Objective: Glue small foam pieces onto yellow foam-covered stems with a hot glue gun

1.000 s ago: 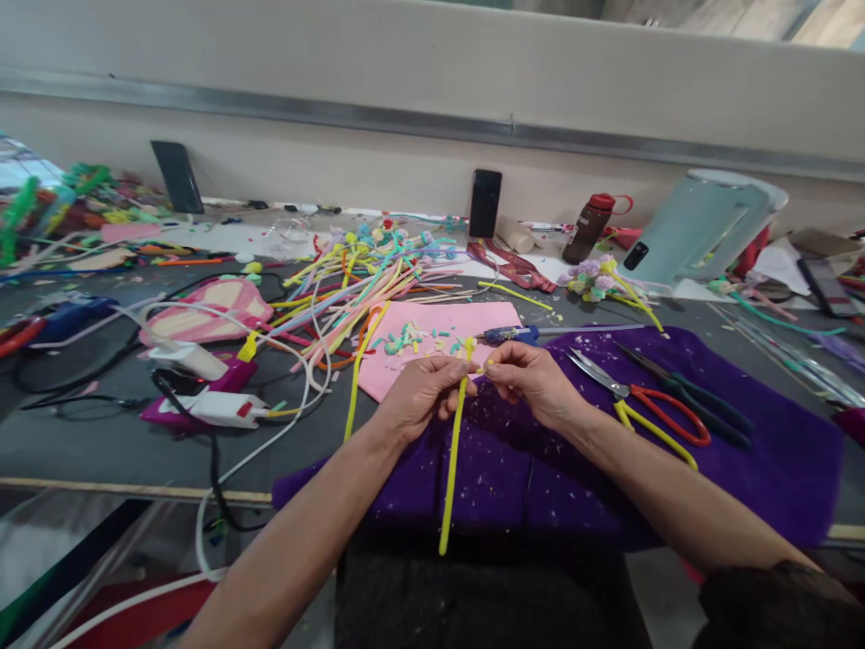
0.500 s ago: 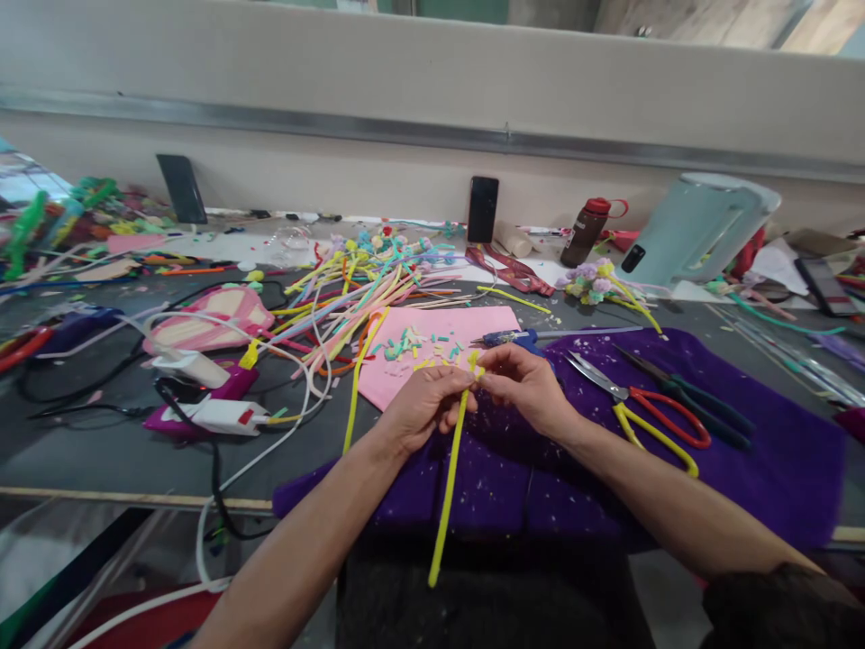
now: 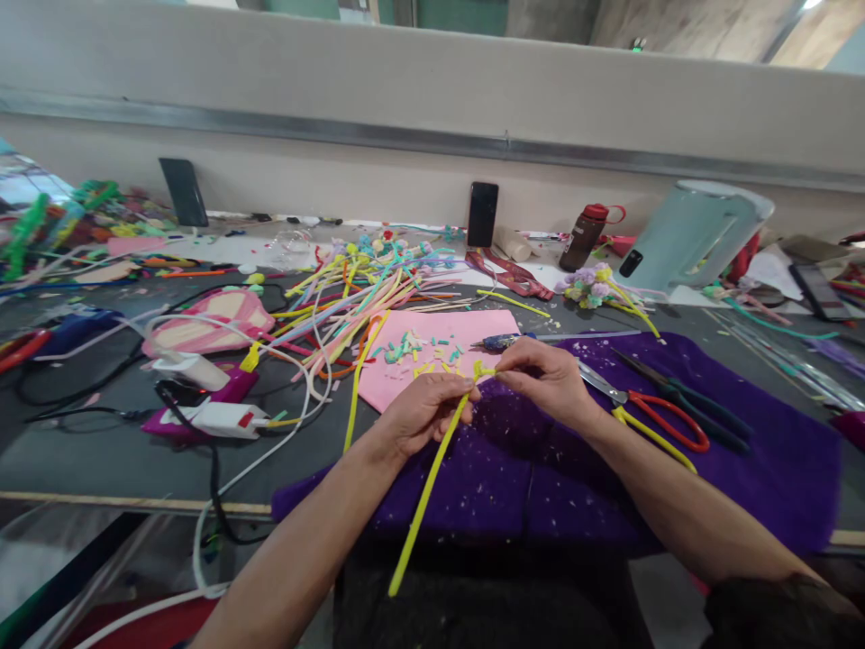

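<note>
A yellow pipe cleaner (image 3: 427, 491) slants down toward the table's front edge, its upper end bent into a small shape. My left hand (image 3: 429, 410) pinches it just below that bent end. The fingertips of my right hand (image 3: 541, 374) are closed on the yellow tip at the top right. Behind my hands lies a pink sheet (image 3: 466, 324) scattered with short yellow, teal and pink cut pieces. Under both hands spreads a purple cloth (image 3: 487, 487) with pale specks. Blue-handled snips (image 3: 504, 342) rest just beyond my right hand.
Red-and-yellow-handled scissors (image 3: 666, 416) and dark green pliers (image 3: 703, 406) lie on the cloth at right. Bundled pipe-cleaner flowers (image 3: 378, 279) spread behind. A phone (image 3: 482, 214), a brown bottle (image 3: 584, 238) and a pale blue kettle (image 3: 703, 236) stand at the back. Cables and plugs (image 3: 226, 418) lie left.
My right hand has shifted right, away from my left, drawing the yellow tip outward. The pipe cleaner's lower end has swung to the left. My left hand stays nearly in place.
</note>
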A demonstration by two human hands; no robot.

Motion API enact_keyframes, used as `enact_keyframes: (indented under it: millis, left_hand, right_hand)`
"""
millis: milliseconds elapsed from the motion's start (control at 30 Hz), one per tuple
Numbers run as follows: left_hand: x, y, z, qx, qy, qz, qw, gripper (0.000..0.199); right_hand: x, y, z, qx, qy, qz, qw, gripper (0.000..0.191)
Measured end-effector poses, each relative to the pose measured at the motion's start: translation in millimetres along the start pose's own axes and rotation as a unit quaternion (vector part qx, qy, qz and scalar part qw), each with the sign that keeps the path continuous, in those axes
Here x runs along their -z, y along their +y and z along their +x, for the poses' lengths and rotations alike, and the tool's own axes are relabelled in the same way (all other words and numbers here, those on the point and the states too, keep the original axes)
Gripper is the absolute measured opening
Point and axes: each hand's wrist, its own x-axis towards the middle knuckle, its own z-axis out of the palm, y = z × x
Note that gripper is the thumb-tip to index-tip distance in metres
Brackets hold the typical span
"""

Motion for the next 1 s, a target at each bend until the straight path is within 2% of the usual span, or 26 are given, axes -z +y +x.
enact_keyframes:
  millis: [100, 233, 467, 1000]
  left_hand:
    - [1.3, -0.2, 0.0, 0.014, 0.004, 0.030, 0.999, 0.022]
    - [1.3, 1.2, -1.3, 0.024, 0.005, 0.089, 0.996, 0.025]
    - [-2.4, 3.5, -3.4, 0.032, 0.005, 0.112, 0.993, 0.025]
    - [-1.8, 2.1, -3.3, 0.027, -0.002, 0.130, 0.991, 0.023]
  right_hand:
    - [8.4, 3.1, 4.8, -0.034, -0.001, 0.040, 0.999, 0.005]
    - [14.4, 5.0, 6.9, -0.047, -0.042, 0.047, 0.997, 0.006]
    - [17.5, 2.6, 6.7, -0.037, -0.099, 0.029, 0.994, 0.010]
    - [14.4, 0.8, 4.9, 0.010, -0.138, -0.029, 0.990, 0.012]
